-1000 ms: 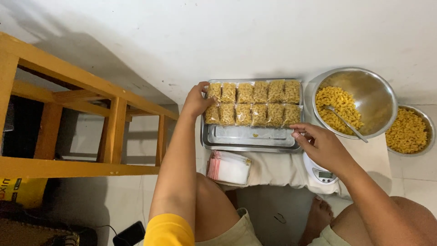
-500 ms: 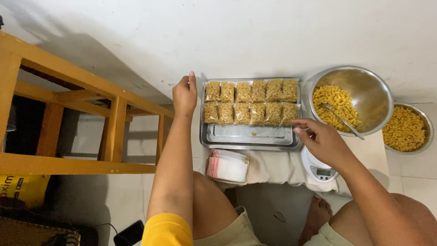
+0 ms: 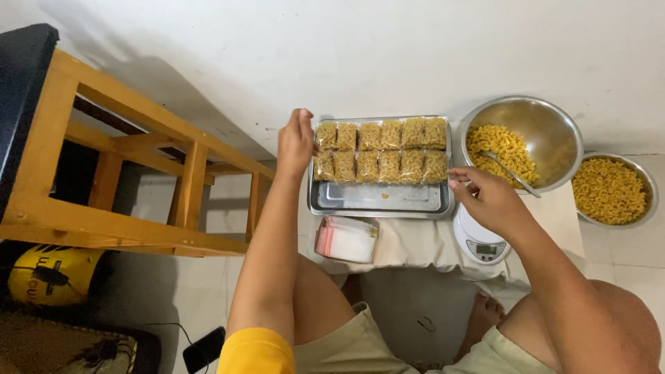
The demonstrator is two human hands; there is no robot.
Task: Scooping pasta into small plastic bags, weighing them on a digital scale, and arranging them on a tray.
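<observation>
A steel tray (image 3: 379,199) holds two rows of small clear bags of yellow macaroni (image 3: 379,151). My left hand (image 3: 296,142) rests against the tray's left edge, fingertips touching the leftmost bags. My right hand (image 3: 485,197) hovers at the tray's right edge, fingers loosely curled, above a small white kitchen scale (image 3: 479,241); it seems to hold nothing. A big steel bowl (image 3: 537,128) with macaroni and a spoon (image 3: 509,172) stands right of the tray.
A second steel bowl (image 3: 613,188) of macaroni sits at the far right. A stack of empty bags (image 3: 345,239) lies below the tray on a white cloth. A wooden frame (image 3: 131,173) stands left, with a yellow helmet (image 3: 48,277) and a phone (image 3: 202,350) below.
My left hand slid from on top of the leftmost bags to the tray's left edge. My right hand stayed near the tray's right side.
</observation>
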